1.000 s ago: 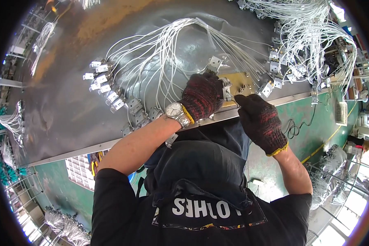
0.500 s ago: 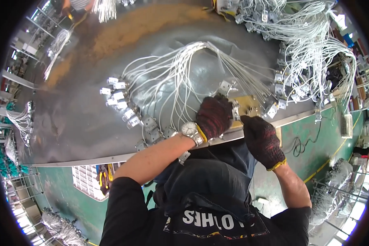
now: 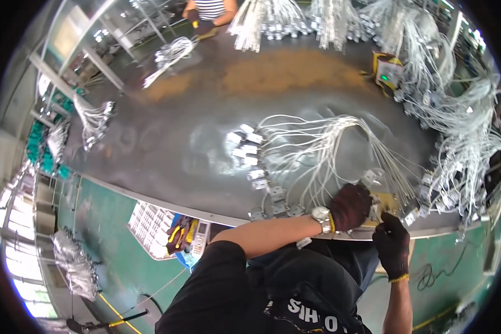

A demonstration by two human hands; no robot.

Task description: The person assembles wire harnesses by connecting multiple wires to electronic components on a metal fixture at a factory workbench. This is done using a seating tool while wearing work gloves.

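Observation:
Both of my hands wear dark red and black knit gloves with yellow cuffs. My left hand (image 3: 350, 207) is closed at the table's near edge, fingers curled beside a small yellowish plate fixture (image 3: 388, 201); what it grips is hidden. Right of it, my right hand (image 3: 391, 245) is closed too, its fingertips by the fixture's near edge and a small metal part. What it pinches is too small to make out. A bundle of white wires (image 3: 337, 133) arches across the table behind my hands. Square metal sockets (image 3: 249, 146) sit on its left ends, and the other ends fan out beyond the fixture.
Heaps of white wires with metal ends (image 3: 456, 128) line the table's right side. Bundles (image 3: 270, 22) lie along the far edge, near a co-worker's gloved hands (image 3: 203, 25). A yellow-black box (image 3: 387, 72) stands far right. Below the table's left edge is a white tray (image 3: 152, 229).
The view has swung left and up, so the table and my hands appear farther right and lower. The far edge and a co-worker have come into view. Both hands stay at the fixture.

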